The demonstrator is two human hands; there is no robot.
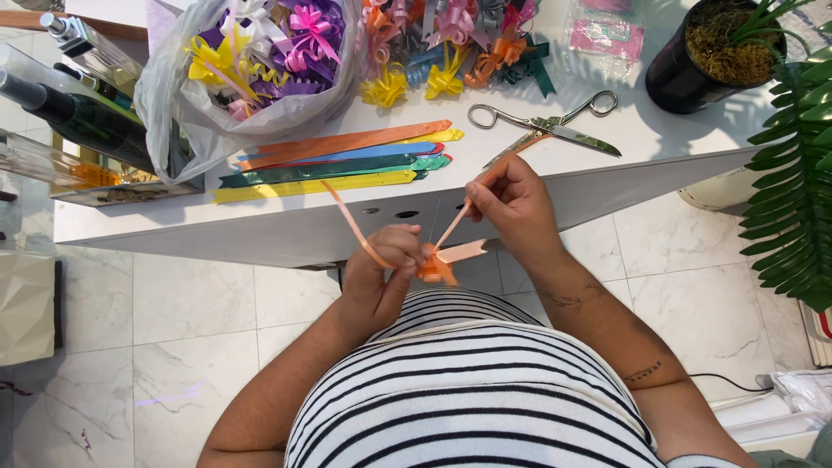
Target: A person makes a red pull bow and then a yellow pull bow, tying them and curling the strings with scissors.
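My left hand (pixel 381 273) pinches a gathered orange pull-bow ribbon (pixel 436 263) just below the white table's front edge (pixel 260 227). My right hand (pixel 511 204) grips the thin orange ribbon string (pixel 453 224) that runs up from the bow, pulled taut. A loose orange ribbon tail (pixel 351 221) curves up to the left from my left hand. Flat ribbon strips (pixel 334 163) in orange, yellow, blue and green lie on the table just beyond my hands. Steel scissors (pixel 546 123) rest on the table above my right hand.
A clear plastic bag (pixel 251 65) full of finished bows sits at the back left, more loose bows (pixel 451 52) beside it. A black plant pot (pixel 698 56) stands at right, with palm leaves (pixel 793 173). Bottles on a tray (pixel 74 113) are at far left.
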